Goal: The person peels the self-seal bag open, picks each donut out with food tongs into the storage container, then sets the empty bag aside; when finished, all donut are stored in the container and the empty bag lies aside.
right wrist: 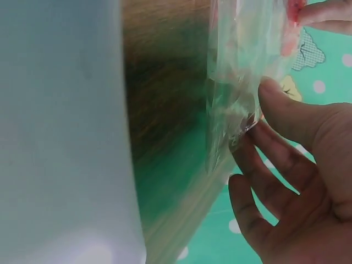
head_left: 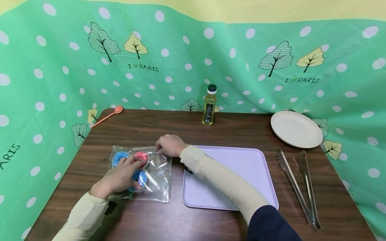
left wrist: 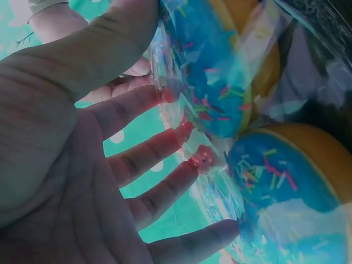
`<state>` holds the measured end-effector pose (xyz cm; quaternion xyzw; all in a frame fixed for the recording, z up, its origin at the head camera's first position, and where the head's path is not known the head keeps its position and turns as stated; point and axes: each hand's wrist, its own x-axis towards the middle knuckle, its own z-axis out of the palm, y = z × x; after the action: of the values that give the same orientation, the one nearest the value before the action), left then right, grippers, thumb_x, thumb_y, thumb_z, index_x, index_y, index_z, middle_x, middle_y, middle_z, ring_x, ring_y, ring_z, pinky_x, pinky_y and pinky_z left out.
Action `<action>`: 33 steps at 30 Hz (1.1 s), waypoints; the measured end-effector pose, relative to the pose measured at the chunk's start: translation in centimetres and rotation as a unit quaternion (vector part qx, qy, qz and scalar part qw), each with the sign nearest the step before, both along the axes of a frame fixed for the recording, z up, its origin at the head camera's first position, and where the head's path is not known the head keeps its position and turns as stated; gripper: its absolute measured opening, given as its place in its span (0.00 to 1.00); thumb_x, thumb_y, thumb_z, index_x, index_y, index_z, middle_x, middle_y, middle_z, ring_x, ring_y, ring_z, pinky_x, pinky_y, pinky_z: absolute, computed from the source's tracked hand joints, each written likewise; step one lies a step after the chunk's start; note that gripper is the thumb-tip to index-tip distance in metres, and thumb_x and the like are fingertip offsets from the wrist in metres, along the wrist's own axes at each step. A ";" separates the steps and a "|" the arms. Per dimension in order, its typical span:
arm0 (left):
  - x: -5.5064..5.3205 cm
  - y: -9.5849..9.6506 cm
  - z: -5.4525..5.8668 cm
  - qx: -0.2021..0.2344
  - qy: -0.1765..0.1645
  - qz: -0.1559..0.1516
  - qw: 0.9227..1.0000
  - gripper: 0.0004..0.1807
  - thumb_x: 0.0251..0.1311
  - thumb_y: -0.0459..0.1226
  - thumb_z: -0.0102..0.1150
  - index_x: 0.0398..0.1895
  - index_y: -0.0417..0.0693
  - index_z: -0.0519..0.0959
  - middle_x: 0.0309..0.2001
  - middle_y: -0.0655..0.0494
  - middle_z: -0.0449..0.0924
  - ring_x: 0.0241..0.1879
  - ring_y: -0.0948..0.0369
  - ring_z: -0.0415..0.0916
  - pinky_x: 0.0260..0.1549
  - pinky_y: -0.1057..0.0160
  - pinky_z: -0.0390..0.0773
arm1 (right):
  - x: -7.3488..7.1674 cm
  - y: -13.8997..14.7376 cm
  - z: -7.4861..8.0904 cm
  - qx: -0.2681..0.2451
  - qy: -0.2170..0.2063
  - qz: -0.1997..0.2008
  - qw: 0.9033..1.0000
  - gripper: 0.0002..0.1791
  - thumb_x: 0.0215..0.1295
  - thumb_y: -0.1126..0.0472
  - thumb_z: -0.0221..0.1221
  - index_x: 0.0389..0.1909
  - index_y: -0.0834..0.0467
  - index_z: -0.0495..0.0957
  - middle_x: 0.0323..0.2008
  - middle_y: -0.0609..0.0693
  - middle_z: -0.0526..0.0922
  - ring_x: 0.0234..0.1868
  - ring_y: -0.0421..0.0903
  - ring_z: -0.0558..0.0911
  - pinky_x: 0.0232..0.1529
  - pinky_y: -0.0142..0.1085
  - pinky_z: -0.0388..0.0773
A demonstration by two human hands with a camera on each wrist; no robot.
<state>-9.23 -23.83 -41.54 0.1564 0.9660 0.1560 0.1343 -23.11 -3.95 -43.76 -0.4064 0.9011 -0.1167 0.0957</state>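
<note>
Clear bag (head_left: 158, 187) of doughnuts (head_left: 119, 158): flat on table (head_left: 144, 221), just left of lilac tray (head_left: 247, 164); beneath left hand (head_left: 119, 175), spread-fingered, touching; at far right corner, in pinch of right hand (head_left: 172, 146).

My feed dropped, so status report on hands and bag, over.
Left hand spread on clear bag, donuts inside. Right hand seemingly pinching near its far right corner. Nothing seen blocking; tray alongside.
</note>
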 end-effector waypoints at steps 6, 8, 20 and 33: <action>-0.1 0.1 0.0 -0.002 -0.006 0.002 1.000 0.48 0.41 0.48 0.82 0.70 0.48 0.72 0.66 0.38 0.65 0.59 0.37 0.62 0.42 0.34 0.78 | -0.4 0.8 0.1 -0.030 -0.016 -0.006 0.999 0.05 0.70 0.54 0.65 0.34 0.48 0.86 0.32 0.38 0.83 0.35 0.37 0.81 0.39 0.38 0.80; -0.1 0.1 0.0 -0.002 -0.004 -0.001 1.000 0.49 0.41 0.49 0.81 0.70 0.48 0.72 0.65 0.37 0.65 0.58 0.37 0.62 0.43 0.34 0.77 | -0.5 1.2 0.1 -0.024 -0.021 -0.012 0.999 0.03 0.70 0.57 0.64 0.37 0.48 0.86 0.34 0.38 0.84 0.37 0.37 0.81 0.40 0.38 0.80; 0.0 0.1 0.0 -0.002 -0.006 0.004 1.000 0.49 0.41 0.49 0.81 0.70 0.48 0.72 0.65 0.38 0.66 0.59 0.37 0.62 0.45 0.33 0.76 | -1.0 2.4 -0.5 -0.003 0.012 -0.013 1.000 0.05 0.65 0.64 0.67 0.36 0.49 0.87 0.36 0.42 0.86 0.39 0.42 0.83 0.37 0.42 0.82; 0.0 0.1 0.0 0.008 -0.005 0.009 1.000 0.50 0.39 0.48 0.81 0.71 0.47 0.72 0.65 0.39 0.65 0.59 0.38 0.61 0.46 0.33 0.76 | -0.7 4.2 -0.4 -0.039 0.031 -0.008 0.999 0.10 0.65 0.66 0.65 0.27 0.48 0.81 0.29 0.38 0.81 0.32 0.40 0.79 0.32 0.41 0.78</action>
<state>-9.20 -23.70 -41.51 0.1479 0.9654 0.1657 0.1369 -23.81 0.24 -44.11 -0.4059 0.9017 -0.1397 0.0515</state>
